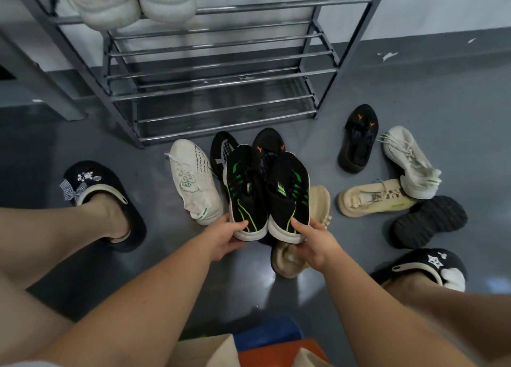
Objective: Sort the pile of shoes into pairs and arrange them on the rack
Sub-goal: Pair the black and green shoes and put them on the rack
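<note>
Your left hand [224,235] grips one black-green sneaker [246,192] by the heel; your right hand [315,242] grips its mate [289,198]. Loose shoes, including a white sneaker [193,181], lie between you and the rack [215,84].

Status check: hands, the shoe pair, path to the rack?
Left hand grips left black-green sneaker by the heel; right hand grips its mate. Pair side by side, above floor pile. Rack lower shelves bare; white pair up top.

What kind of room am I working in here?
Probably a home entryway or utility corner: a metal shoe rack against a plain wall, a grey floor, loose sneakers scattered about.
</note>
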Demonstrator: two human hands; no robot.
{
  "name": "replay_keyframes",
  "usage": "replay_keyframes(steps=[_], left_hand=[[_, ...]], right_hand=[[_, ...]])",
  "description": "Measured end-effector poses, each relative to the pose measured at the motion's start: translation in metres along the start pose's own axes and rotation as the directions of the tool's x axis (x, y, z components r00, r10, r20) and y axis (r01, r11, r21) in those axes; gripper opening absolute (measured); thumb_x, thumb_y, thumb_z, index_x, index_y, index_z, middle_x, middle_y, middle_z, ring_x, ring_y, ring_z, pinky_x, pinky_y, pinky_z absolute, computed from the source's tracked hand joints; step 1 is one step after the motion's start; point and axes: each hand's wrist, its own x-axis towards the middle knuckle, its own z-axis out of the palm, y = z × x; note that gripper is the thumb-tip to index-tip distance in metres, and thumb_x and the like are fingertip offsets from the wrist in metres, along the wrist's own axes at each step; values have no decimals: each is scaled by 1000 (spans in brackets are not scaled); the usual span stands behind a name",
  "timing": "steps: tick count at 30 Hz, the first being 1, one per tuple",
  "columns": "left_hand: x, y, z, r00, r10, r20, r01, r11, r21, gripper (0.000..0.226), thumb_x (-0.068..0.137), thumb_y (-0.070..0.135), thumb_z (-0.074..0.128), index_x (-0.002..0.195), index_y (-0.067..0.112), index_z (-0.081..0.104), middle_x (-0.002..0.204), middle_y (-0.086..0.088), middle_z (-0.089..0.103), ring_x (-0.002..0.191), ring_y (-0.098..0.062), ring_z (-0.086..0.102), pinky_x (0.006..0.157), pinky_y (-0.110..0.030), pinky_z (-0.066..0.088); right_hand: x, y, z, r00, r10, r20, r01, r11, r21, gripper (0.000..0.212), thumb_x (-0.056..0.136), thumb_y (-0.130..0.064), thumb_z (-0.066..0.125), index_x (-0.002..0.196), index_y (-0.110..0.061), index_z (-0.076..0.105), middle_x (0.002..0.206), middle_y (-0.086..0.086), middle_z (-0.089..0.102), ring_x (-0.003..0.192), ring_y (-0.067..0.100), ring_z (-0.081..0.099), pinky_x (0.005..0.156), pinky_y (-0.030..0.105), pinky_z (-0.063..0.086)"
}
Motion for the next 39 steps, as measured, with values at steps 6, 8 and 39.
replay_keyframes(steps=[6, 8, 39], left_hand=[[-18, 26, -6, 997, 52, 62, -54, 998, 38, 26, 90, 7, 56, 107, 26, 58, 93, 2, 69, 83, -12, 66, 54, -24, 55], [-23, 33, -6, 995, 75, 68, -77, 997, 22, 24, 89, 6, 56, 104, 25, 59, 90, 3, 71, 82, -11, 67, 54, -24, 55], [-112, 151, 82, 876, 392, 282, -395, 918, -49, 30, 87, 8, 58, 115, 18, 61, 92, 0, 74, 81, -13, 69, 56, -24, 55]], right_hand=[[-12, -3, 11, 997, -72, 15, 72, 997, 10, 49, 85, -7, 66, 130, -21, 52, 98, 1, 72, 88, 16, 67, 70, 32, 53], [-17, -10, 16, 993, -114, 40, 114, 993, 0, 43, 85, -7, 65, 125, -21, 56, 93, -2, 75, 85, 15, 69, 70, 31, 54], [-112, -152, 31, 880, -453, 141, 431, 887, 166, 22, 88, -5, 58, 105, -15, 67, 90, 2, 76, 73, 12, 72, 58, 26, 56]])
